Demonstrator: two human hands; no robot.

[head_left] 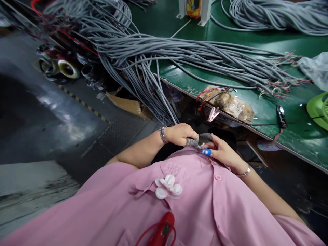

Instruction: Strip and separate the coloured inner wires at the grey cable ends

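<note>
Close in front of my pink shirt, my two hands meet at the fingertips. My left hand (180, 134), with a metal watch (163, 135) on the wrist, is closed, and worn grey coverings wrap some of its fingers. My right hand (223, 150) is closed too, with blue tape (206, 152) around the thumb and a grey covering on a finger. Thin wires (200, 158) stick out between the fingertips; both hands seem to pinch them. Their far ends are hidden by the fingers. A large bundle of grey cables (164, 48) lies beyond my hands.
The bundle crosses the green table (304, 136) and hangs over its edge. Near that edge are a tape-wrapped block (234, 106), a pink clip (213, 114) and cutters (281, 116). A green fan-like object (319, 110) stands right. Tape rolls (68, 69) sit left.
</note>
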